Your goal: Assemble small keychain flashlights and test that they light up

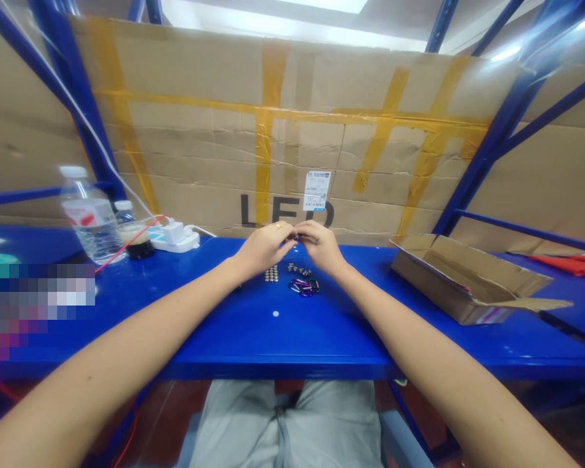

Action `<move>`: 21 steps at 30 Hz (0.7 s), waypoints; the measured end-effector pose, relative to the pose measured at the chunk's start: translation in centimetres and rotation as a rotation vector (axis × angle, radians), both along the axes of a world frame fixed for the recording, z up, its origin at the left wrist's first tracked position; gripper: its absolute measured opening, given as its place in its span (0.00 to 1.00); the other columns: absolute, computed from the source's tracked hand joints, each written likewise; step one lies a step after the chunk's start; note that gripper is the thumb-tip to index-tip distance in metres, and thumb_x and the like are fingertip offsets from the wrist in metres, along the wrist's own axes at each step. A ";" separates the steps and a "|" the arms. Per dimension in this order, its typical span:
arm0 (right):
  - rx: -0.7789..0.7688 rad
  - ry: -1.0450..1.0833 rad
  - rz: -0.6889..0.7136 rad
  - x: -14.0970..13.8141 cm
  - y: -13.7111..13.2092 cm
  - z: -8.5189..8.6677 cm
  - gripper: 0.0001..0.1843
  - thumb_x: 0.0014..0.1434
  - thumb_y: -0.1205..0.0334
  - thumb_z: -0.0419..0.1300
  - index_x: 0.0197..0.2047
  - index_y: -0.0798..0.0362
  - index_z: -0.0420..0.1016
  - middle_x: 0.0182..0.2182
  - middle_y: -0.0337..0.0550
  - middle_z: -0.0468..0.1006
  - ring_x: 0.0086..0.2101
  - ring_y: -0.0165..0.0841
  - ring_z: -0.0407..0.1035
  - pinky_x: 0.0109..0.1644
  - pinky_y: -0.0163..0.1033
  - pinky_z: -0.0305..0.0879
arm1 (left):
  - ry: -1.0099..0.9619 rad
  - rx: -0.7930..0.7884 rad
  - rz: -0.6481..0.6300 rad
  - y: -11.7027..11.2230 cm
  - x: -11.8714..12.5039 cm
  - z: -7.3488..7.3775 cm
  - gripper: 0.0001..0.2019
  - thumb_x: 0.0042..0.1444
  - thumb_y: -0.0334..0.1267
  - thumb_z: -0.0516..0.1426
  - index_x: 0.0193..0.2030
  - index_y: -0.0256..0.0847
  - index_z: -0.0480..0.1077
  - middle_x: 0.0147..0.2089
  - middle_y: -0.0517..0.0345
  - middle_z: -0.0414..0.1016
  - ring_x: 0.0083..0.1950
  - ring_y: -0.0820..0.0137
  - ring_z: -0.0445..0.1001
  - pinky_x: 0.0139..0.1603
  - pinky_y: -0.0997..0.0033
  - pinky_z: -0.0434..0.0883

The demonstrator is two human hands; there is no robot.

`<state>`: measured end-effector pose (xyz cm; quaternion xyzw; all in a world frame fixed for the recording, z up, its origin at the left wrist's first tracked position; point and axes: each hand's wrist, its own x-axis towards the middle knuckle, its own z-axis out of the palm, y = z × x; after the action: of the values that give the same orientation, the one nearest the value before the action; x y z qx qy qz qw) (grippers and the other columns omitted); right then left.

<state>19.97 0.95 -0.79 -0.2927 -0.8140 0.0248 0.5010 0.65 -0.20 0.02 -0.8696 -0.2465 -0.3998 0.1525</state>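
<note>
Apparently a small dark piece sits beyond the cluster of coloured clips, raised where the left hand and the right hand meet. Both sets of fingers are drawn narrow and seem closed on it; they cover most of it, so its shape cannot be told. It looks light and probably stiff, too small for more than a fingertip pinch, best taken by its edges; if it is smooth metal, it may slip.

Just beyond the clips lie loose metal pieces, and to their left stand rows of small metal pieces on the blue surface. All these lie near the right wrist, so a low sweep could scatter them. Well to the right of the clips is an open cardboard box; well to their left are a power strip, a jar of dark liquid and a water bottle. Farthest beyond the clips, a taped cardboard sheet closes off the back.
</note>
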 end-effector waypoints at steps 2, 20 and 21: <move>-0.004 0.015 0.002 0.0 0.1 -0.1 0.16 0.57 0.75 0.55 0.40 0.50 0.81 0.42 0.45 0.79 0.45 0.36 0.74 0.53 0.44 0.69 | -0.021 0.032 -0.031 -0.1 0.1 0.1 0.03 0.65 0.31 0.54 0.44 0.39 0.67 0.40 0.53 0.74 0.42 0.68 0.74 0.44 0.65 0.74; 0.077 0.102 0.012 0.3 1.3 -0.7 0.11 0.60 0.72 0.57 0.39 0.50 0.79 0.38 0.43 0.80 0.37 0.34 0.73 0.43 0.41 0.70 | -0.065 0.203 -0.190 -0.9 1.0 0.1 0.15 0.60 0.23 0.50 0.52 0.40 0.58 0.54 0.44 0.64 0.55 0.62 0.71 0.47 0.60 0.78; 0.086 0.103 0.002 0.3 1.3 -0.7 0.11 0.59 0.73 0.57 0.39 0.50 0.79 0.37 0.43 0.79 0.37 0.34 0.73 0.42 0.41 0.70 | -0.063 0.191 -0.169 -0.9 1.2 0.1 0.16 0.60 0.23 0.50 0.53 0.39 0.58 0.55 0.43 0.63 0.56 0.61 0.71 0.48 0.59 0.78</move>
<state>20.32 2.25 -1.50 -0.2683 -0.7878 0.0052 0.5544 1.84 -1.14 0.09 -0.8557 -0.1379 -0.4602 0.1925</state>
